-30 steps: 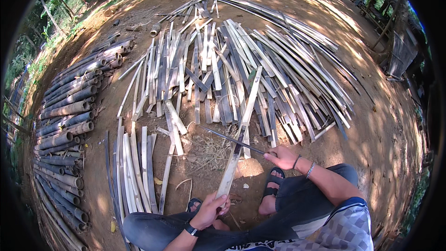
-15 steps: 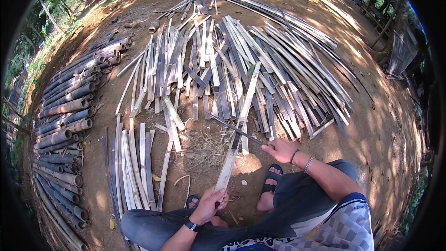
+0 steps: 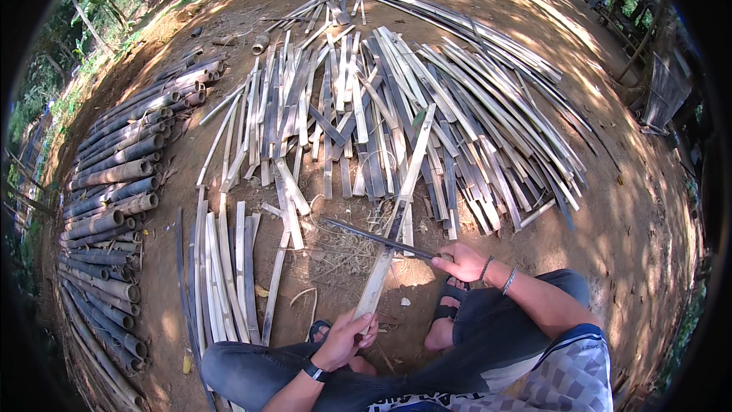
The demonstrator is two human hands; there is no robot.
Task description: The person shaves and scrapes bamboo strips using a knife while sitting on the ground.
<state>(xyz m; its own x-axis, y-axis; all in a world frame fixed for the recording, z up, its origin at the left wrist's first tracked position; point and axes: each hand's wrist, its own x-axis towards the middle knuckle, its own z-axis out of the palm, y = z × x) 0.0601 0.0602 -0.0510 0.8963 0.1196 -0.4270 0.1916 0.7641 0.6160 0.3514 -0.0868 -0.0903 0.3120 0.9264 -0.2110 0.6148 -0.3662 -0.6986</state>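
The shirt (image 3: 560, 374) bears dark lettering at its lower edge, partly cut off by folds and the frame, and small printed figures near the right sleeve; no writing can be made out on the strip or the knife.

The strip (image 3: 406, 187) slants through the middle of the view, between the person's legs and the far pile (image 3: 290, 95); its long axis runs away from the body and leans to the right, the near end at the left hand (image 3: 345, 341), the far end over the pile's front; its face is pale, with a dark stretch about midway.

The left hand pinches the near end, thumb on top and fingers curled beneath; a dark band (image 3: 314, 370) circles that wrist. The right hand (image 3: 460, 262) is closed round the near end of the knife (image 3: 358, 232); the knife lies across the strip, its tip pointing left and slightly away from the body; whether its edge bites into the strip cannot be told.

Shavings (image 3: 343, 248) litter the ground below the knife; a smaller bundle (image 3: 217, 282) lies to the left, its pieces pointing roughly away from the person; farther left, dark poles (image 3: 110, 221) are stacked, their cut ends turned toward the bundle; the feet wear dark sandals (image 3: 448, 299).
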